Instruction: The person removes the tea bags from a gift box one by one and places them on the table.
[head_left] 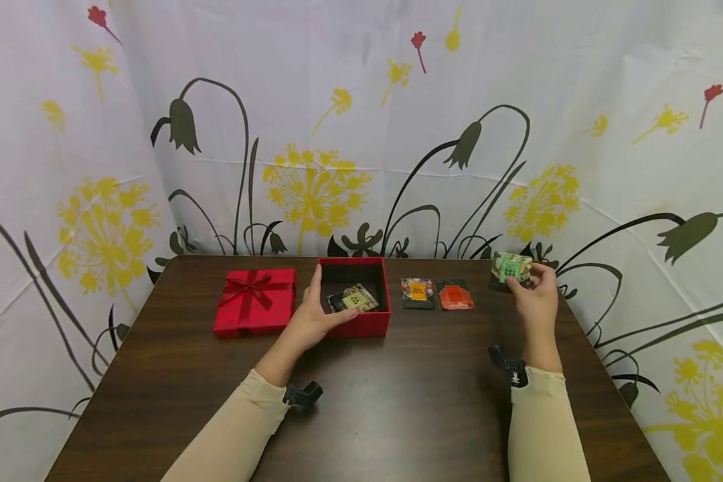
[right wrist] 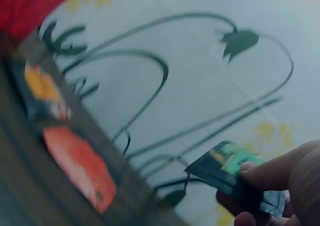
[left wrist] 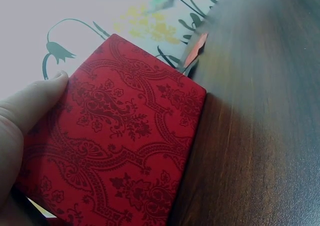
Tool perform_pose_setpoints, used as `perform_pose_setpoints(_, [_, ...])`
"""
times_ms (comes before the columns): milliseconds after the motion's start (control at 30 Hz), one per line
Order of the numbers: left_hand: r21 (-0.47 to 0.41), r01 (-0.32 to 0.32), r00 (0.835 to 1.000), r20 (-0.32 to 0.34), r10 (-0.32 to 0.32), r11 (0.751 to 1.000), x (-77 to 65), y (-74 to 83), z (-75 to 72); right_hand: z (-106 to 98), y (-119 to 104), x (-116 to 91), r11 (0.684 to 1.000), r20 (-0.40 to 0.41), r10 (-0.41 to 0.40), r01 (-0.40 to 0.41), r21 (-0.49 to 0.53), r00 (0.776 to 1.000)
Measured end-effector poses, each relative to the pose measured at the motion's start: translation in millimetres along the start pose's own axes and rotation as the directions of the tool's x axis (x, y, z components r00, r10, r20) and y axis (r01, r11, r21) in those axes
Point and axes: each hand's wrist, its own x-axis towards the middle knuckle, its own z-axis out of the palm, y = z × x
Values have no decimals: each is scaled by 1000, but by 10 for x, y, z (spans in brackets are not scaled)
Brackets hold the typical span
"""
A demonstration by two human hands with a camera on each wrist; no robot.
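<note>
My left hand (head_left: 312,317) grips the near left corner of an open red gift box (head_left: 364,326), thumb on the front rim and fingers along the left side. The left wrist view shows the box's patterned red wall (left wrist: 120,121) beside the thumb. A black-and-yellow packet (head_left: 363,300) lies inside the box. At the right, my right hand (head_left: 537,300) pinches a small green-and-black packet (head_left: 511,268) between thumb and fingers. That green packet (right wrist: 235,168) appears raised in the right wrist view.
Left of the box lies its red lid (head_left: 259,301) with a ribbon bow. To the right, an orange-labelled packet (head_left: 418,293) and a red-orange packet (head_left: 456,295) lie side by side on the dark wooden table (head_left: 397,402). A flowered white curtain (head_left: 349,60) hangs behind.
</note>
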Motion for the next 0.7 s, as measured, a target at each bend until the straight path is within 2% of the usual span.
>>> perform_pose_setpoints(67, [5, -3, 1000, 1, 3, 1000, 4, 8, -3, -29, 89, 35, 988, 18, 29, -25, -152, 999])
perform_pose_setpoints(133, [6, -3, 1000, 0, 3, 1000, 8, 8, -3, -47, 176, 61, 962, 38, 42, -30, -271, 998])
perform_pose_setpoints(200, [4, -2, 1000, 0, 2, 1000, 10, 9, -5, -53, 247, 80, 937, 58, 46, -23, -349, 997])
perform_pose_setpoints(700, [2, -1, 1000, 5, 1, 1000, 17, -4, -9, 12, 524, 85, 919, 72, 37, -6, -394, 997])
